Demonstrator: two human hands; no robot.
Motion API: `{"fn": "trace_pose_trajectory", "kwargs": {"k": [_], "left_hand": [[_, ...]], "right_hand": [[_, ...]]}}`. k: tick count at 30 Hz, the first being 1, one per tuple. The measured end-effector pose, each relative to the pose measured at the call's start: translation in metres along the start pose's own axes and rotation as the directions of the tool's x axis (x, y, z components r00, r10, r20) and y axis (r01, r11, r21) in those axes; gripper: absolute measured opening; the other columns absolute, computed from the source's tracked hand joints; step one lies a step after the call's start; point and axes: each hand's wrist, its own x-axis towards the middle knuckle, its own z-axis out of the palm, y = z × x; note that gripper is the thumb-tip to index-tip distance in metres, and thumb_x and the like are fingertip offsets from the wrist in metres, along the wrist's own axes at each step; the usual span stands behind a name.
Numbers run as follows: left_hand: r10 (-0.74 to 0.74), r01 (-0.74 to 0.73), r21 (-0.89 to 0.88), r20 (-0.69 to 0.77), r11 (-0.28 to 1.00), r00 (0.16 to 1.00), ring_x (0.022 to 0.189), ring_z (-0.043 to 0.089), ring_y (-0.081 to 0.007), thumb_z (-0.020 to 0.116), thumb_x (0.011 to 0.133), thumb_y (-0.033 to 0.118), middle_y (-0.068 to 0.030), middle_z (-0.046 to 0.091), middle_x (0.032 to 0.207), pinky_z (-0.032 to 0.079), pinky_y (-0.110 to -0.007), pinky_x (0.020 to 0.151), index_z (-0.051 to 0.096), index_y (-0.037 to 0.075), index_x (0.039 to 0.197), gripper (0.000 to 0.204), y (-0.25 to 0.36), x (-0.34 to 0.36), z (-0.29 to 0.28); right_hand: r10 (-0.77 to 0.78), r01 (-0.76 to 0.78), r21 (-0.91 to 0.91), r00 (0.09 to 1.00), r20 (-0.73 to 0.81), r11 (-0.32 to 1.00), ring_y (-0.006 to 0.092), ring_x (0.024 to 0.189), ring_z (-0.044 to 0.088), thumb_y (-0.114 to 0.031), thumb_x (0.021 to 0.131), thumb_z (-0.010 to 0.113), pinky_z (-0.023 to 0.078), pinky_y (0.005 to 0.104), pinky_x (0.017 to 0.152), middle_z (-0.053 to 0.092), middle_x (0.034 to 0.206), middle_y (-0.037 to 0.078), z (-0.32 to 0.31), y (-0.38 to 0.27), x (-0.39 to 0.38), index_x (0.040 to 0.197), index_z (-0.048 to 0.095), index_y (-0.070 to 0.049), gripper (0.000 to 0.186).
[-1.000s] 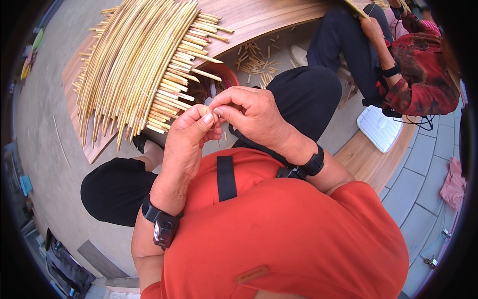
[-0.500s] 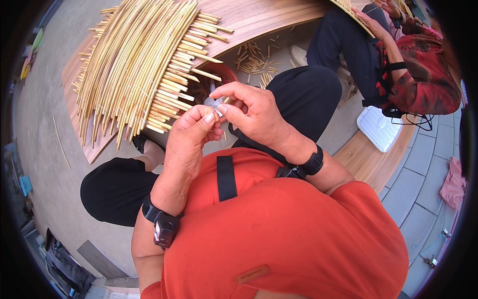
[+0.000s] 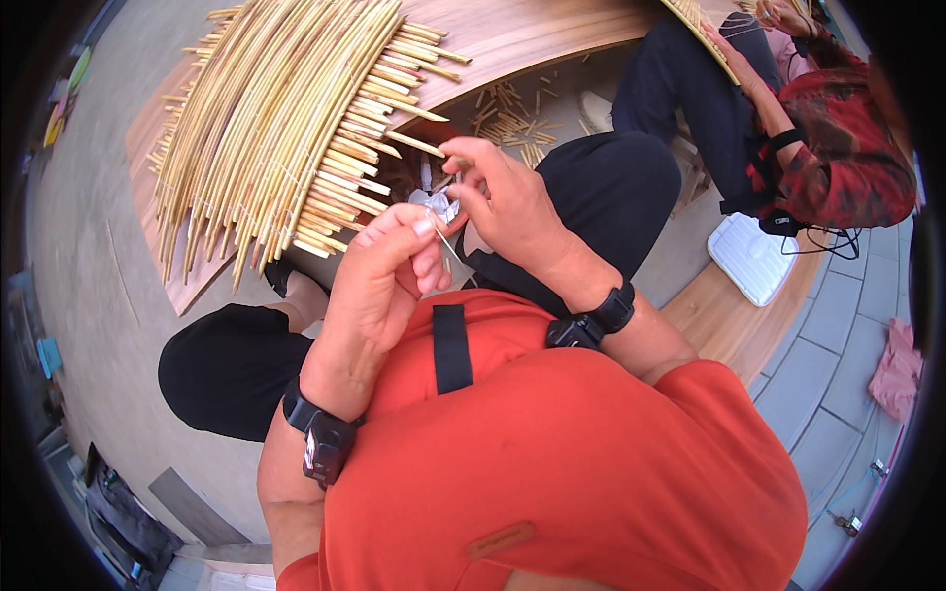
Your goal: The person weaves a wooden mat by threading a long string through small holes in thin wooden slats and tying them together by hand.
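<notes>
My left hand (image 3: 379, 261) is closed in a pinch, thumb against forefinger. A thin pale strand (image 3: 449, 252), perhaps thread or a needle, runs from its fingertips down to the right. Just beyond those fingertips is a small crumpled piece of clear, silvery plastic (image 3: 435, 203). My right hand (image 3: 507, 202) curls over the far side of this plastic, its lower fingers seeming to hold it, partly hidden. Its forefinger and thumb are a little apart. Close beyond both hands lie the cut ends of a mat of tied pale sticks (image 3: 266, 128).
The mat rests on a wood-grain table (image 3: 493, 34). Short cut stick pieces (image 3: 507, 118) litter the floor beneath. At the upper right a person in a red and black patterned shirt (image 3: 838, 148) handles another stick mat. A white plastic lid (image 3: 753, 258) lies on a wooden board (image 3: 744, 330).
My right hand has shifted up and away from my left, its forefinger lifting. The strand and more of the plastic now show between the hands.
</notes>
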Motion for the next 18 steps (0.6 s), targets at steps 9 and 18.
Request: {"fn": "trace_pose_trajectory", "kwargs": {"k": [9, 18], "left_hand": [[0.173, -0.177, -0.215, -0.038, 0.960, 0.984, 0.055, 0.051, -0.0166, 0.053, 0.089, 0.014, -0.0038, 0.052, 0.061, 0.044, -0.032, 0.056, 0.054, 0.008, 0.086, 0.007, -0.001, -0.001, 0.006], [0.418, -0.366, 0.292, -0.137, 0.883, 0.898, 0.047, 0.054, -0.0124, 0.055, 0.089, 0.011, -0.0063, 0.058, 0.061, 0.045, -0.024, 0.043, 0.054, 0.005, 0.088, 0.006, 0.026, -0.010, 0.014]], "right_hand": [[-0.342, 0.336, 0.407, 0.938, -0.062, 0.849, 0.0208, 0.076, 0.061, 0.002, 0.073, 0.068, 0.051, 0.0280, 0.063, 0.058, 0.090, 0.009, 0.002, -0.023, 0.008, 0.086, 0.064, -0.005, 0.015], [-0.302, 0.290, 0.514, 0.951, -0.062, 0.807, 0.0159, 0.076, 0.058, 0.000, 0.073, 0.072, 0.047, 0.0256, 0.066, 0.061, 0.086, 0.009, -0.024, -0.045, 0.018, 0.079, 0.064, -0.003, 0.010]]}}
